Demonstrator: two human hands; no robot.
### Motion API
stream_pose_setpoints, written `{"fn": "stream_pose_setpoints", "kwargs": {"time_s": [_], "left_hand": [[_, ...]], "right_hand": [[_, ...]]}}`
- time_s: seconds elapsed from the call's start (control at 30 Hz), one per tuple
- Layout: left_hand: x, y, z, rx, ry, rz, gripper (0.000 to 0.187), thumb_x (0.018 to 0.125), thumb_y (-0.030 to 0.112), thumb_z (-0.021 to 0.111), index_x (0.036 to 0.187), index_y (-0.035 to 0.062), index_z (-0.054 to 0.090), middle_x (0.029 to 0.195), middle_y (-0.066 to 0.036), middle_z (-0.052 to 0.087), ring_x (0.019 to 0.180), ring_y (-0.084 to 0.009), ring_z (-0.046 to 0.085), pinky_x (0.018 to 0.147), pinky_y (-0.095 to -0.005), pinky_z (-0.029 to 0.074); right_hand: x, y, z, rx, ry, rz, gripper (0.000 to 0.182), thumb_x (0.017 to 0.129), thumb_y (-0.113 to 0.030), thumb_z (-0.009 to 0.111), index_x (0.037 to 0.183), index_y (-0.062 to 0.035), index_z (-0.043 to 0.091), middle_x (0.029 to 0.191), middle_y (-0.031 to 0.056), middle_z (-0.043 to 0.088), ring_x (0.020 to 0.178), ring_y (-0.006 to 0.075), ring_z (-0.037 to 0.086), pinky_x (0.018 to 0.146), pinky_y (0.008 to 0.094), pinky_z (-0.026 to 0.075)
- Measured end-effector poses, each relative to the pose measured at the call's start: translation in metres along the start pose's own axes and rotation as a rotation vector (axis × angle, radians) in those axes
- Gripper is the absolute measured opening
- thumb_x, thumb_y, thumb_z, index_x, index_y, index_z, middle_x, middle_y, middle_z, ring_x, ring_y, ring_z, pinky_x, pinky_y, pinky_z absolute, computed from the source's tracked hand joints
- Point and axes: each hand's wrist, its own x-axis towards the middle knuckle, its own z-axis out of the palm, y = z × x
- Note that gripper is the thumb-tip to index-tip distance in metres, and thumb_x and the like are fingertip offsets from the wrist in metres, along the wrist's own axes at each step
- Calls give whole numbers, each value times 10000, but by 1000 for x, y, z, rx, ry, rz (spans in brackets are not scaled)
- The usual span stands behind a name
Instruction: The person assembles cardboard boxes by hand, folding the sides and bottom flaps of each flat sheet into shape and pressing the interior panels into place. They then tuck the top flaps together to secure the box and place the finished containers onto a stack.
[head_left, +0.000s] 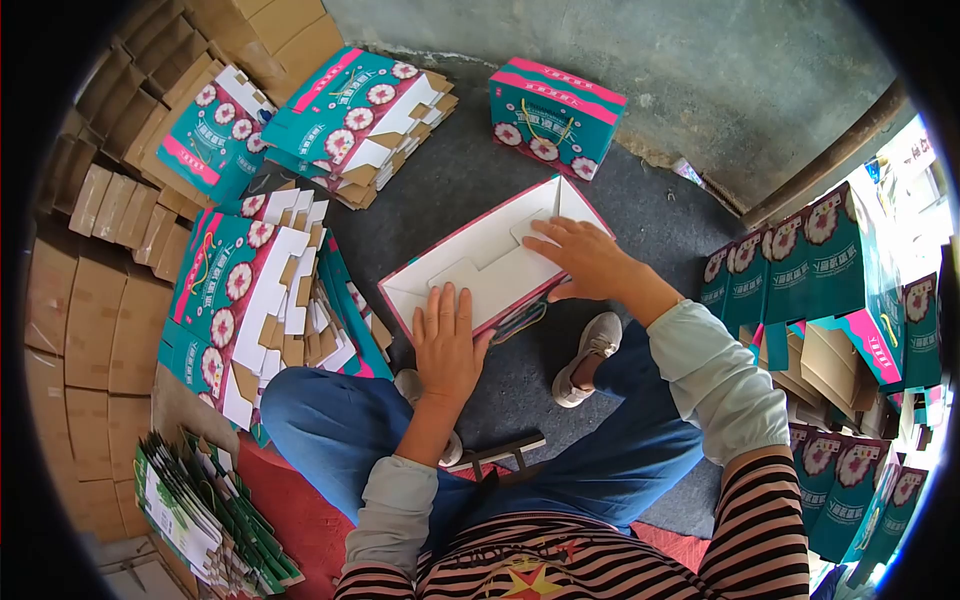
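In front of me lies a carton gift box [500, 268], its white side facing up with interlocking flaps across it and a pink-red rim around it. My left hand [447, 345] rests over its near left corner, fingers stretched out and touching the white board. Toward the right end, my right hand [583, 258] has its fingers spread across the white flap, with the thumb by the near edge. A yellowish cord handle [527, 322] shows partly below the near side of the box. Neither hand is closed round anything.
A finished teal gift box [555, 120] stands by the wall. Flat printed cartons are piled at left [240, 300] and upper left [355, 125]. Brown boxes [90, 380] line the left side. Green flat cartons [210, 515] lie lower left. Teal boxes [815, 265] are stacked at right.
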Motion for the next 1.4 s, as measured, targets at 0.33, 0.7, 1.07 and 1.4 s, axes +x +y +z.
{"fn": "stream_pose_setpoints", "kwargs": {"time_s": [0.33, 0.7, 1.07, 1.4], "left_hand": [[-2, -7, 12, 1, -94, 19, 538, 857, 352, 604, 1276, 29, 508, 1296, -180, 524, 1213, -327, 477, 1046, -506, 288], [12, -86, 2, -748, 245, -823, 761, 852, 595, 535, 1297, -17, 456, 1346, -228, 446, 1253, -316, 434, 1013, -497, 345], [31, -115, -20, -1572, -469, -1348, 761, 809, 550, 445, 1359, 24, 436, 1351, -223, 455, 1222, -388, 447, 1002, -584, 322], [5, -107, -38, -1530, 1, -706, 674, 892, 489, 485, 1417, 87, 353, 1392, -122, 430, 1239, -227, 455, 964, -386, 392]], "right_hand": [[10, 5, 10, 81, -278, 22, 625, 717, -332, 761, 1278, -161, 544, 1302, 86, 543, 1242, 283, 459, 991, 433, 398], [7, 82, 20, 298, 182, 499, 562, 844, -518, 561, 1170, -63, 613, 1193, 197, 585, 1104, 369, 549, 977, 410, 401], [21, 82, 19, 1281, 142, 940, 847, 848, -766, 310, 1142, -38, 628, 1146, 147, 616, 1092, 275, 542, 949, 409, 382], [-1, 55, -47, 1363, 268, 890, 812, 858, -760, 283, 1198, -79, 564, 1146, 91, 602, 1031, 200, 572, 903, 326, 418]]}}
